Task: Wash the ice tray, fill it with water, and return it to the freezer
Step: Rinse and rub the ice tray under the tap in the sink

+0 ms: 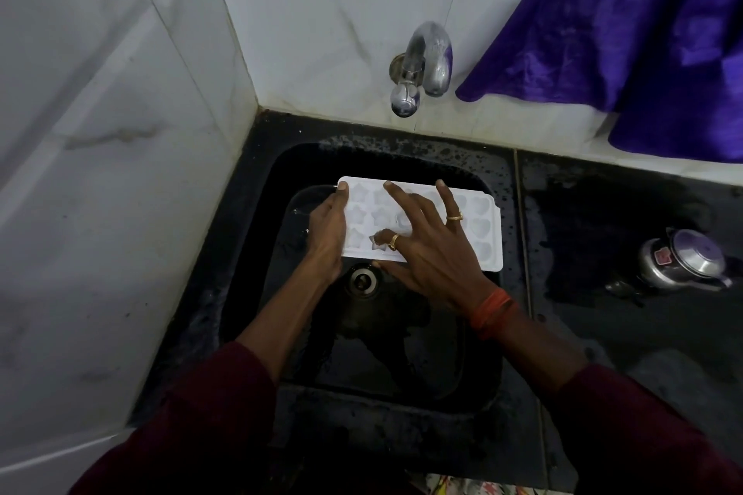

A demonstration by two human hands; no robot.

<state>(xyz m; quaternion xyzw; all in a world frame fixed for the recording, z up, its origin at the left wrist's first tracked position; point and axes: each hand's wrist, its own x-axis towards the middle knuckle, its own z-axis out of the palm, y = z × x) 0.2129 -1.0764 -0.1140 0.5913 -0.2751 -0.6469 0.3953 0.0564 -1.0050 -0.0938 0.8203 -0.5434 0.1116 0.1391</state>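
Black countertop, wet, sink set in (drain near middle); steel vessel at right, red label.

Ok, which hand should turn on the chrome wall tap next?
Probably right: the right hand only rests spread fingers on the white plastic ice tray, below the chrome wall tap, while the left hand grips the tray's left end.

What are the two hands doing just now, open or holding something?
Left hand: grips the left end of the ice tray.
Right hand: open, fingers spread on the tray.
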